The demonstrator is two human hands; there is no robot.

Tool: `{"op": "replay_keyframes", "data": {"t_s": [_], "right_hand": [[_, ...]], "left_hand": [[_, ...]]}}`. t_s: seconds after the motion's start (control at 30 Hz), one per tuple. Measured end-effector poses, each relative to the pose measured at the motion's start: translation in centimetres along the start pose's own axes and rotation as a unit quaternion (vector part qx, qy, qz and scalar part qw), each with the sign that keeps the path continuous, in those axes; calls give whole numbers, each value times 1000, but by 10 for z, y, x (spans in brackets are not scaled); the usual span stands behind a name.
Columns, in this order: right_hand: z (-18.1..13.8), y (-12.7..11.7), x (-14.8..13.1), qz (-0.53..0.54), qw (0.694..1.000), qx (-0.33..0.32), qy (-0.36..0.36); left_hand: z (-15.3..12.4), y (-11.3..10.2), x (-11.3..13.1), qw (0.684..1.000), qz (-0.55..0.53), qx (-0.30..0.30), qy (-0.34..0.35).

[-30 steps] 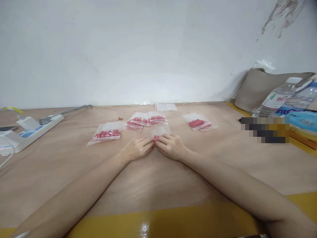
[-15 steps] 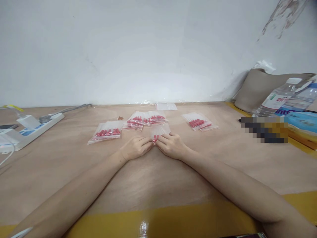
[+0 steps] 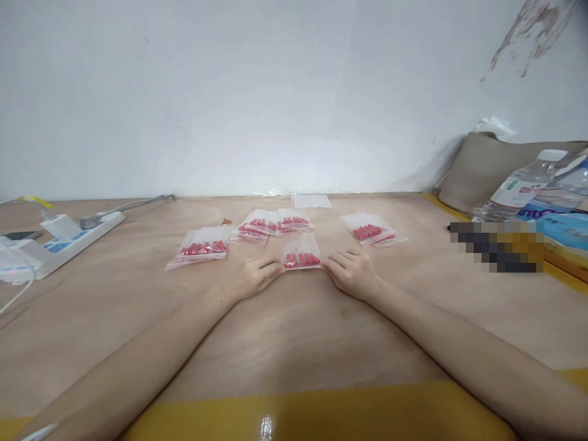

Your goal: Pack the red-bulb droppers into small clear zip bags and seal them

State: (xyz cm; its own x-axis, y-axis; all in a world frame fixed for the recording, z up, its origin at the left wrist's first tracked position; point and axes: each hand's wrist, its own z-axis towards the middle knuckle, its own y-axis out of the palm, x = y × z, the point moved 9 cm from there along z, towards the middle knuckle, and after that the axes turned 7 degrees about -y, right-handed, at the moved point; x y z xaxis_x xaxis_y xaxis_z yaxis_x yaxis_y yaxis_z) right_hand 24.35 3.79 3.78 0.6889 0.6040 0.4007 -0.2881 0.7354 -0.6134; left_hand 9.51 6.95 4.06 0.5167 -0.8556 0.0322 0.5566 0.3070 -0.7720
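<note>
A small clear zip bag [image 3: 302, 258] lies in front of me, with several red-ended slim pieces side by side inside. My left hand [image 3: 256, 275] pinches its near left corner, fingers closed. At the near right corner, the closed fingertips of my right hand [image 3: 353, 273] grip the edge of the same bag. Just beyond it is a fanned pile of similar bags [image 3: 271, 224] with red pieces. Another stack of filled bags [image 3: 198, 247] is to the left, and a further stack [image 3: 370, 230] to the right.
A flat whitish bag [image 3: 312, 201] lies near the wall. On the left sits a white power strip [image 3: 87, 229] with plugs and cables. Plastic bottles [image 3: 517, 190], a blue packet [image 3: 567, 231] and a blurred dark object [image 3: 496, 248] are at the right.
My right hand has slid rightward along the bag's near edge to its right corner, uncovering the row of red pieces. My left hand stays at the left corner.
</note>
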Motion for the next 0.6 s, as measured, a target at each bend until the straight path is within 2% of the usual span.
{"op": "replay_keyframes", "data": {"t_s": [0.07,0.1,0.13,0.2,0.23,0.27,0.37,0.43,0.47,0.53,0.6], "right_hand": [[-1,1,5,12,1000,6,25],[-1,1,6,25,999,6,32],[-2,2,6,41,998,6,37],[-1,1,3,81,996,7,41],[0,0,1,105,994,8,41],[2,-1,-2,133,990,7,37],[9,1,-14,210,977,-29,-10],[9,5,-7,208,976,-64,-13],[6,8,6,177,981,-72,15],[-6,9,43,70,988,-72,114],[-24,9,79,-45,974,-72,210]], "left_hand": [[1,-1,-12,996,-39,7,-74],[1,2,-23,985,-99,-1,-142],[0,9,-36,958,-183,-18,-220],[-8,30,-50,862,-356,-63,-356],[-11,40,-50,816,-415,-82,-394],[-12,46,-47,791,-444,-96,-410],[-12,52,-38,773,-459,-118,-422],[-13,49,-39,762,-462,-120,-438],[-13,44,-43,759,-460,-114,-446],[-13,28,-62,760,-446,-82,-467],[-14,3,-94,764,-416,-25,-493]]}}
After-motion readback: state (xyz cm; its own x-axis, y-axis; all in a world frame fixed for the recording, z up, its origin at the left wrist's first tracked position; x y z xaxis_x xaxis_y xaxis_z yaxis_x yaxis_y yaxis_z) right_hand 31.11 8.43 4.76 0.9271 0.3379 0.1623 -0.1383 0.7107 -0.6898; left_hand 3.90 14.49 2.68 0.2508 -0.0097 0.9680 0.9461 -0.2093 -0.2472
